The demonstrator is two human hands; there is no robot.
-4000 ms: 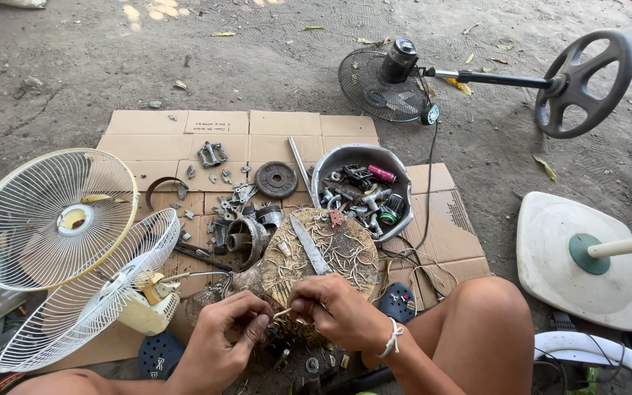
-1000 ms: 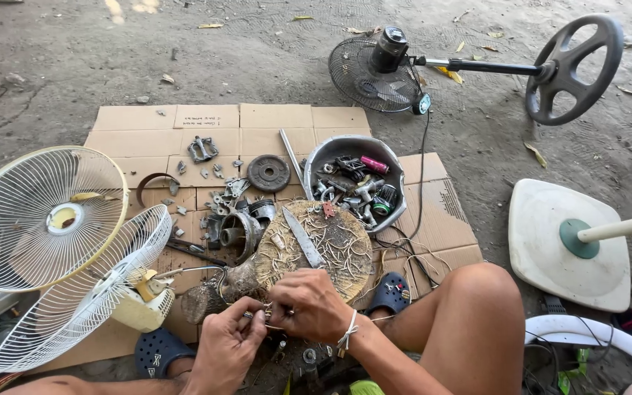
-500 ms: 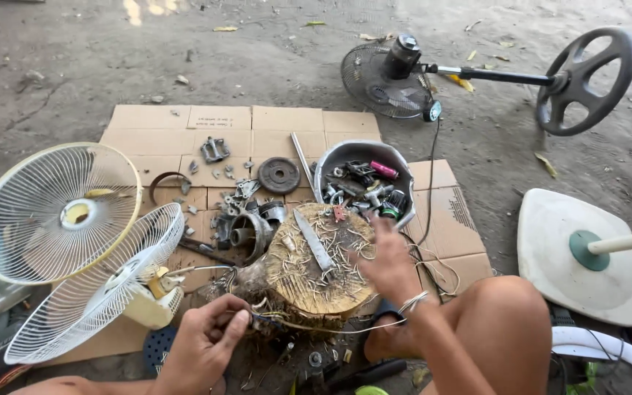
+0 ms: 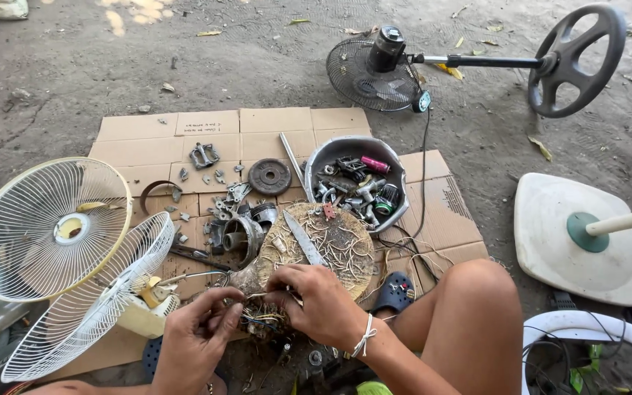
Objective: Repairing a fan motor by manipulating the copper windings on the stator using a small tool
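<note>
Where the two hands meet, just below the round stump block (image 4: 345, 245), both pinch a small tangle of thin wires (image 4: 261, 316): the left hand (image 4: 197, 338) has thumb and forefinger pressed together on strands at its side, and the right hand (image 4: 323, 301) curls over the bundle with its fingertips closed on the other end. The wires look light, limp and springy, likely to slip or kink, so a fingertip grip close to the free ends seems the sound place to take hold. A knife (image 4: 303, 239) lies flat on the block, among cut wire scraps. Beyond it sits a grey bowl (image 4: 329, 157) of small parts, with a dark metal disc (image 4: 270, 176) and loose motor pieces (image 4: 237, 223) on flattened cardboard (image 4: 272, 121). To the left lie two white fan guards (image 4: 49, 227). Farther out on the dirt floor (image 4: 74, 66) lie a dark fan (image 4: 374, 69) on its pole and a white fan base (image 4: 550, 241).
</note>
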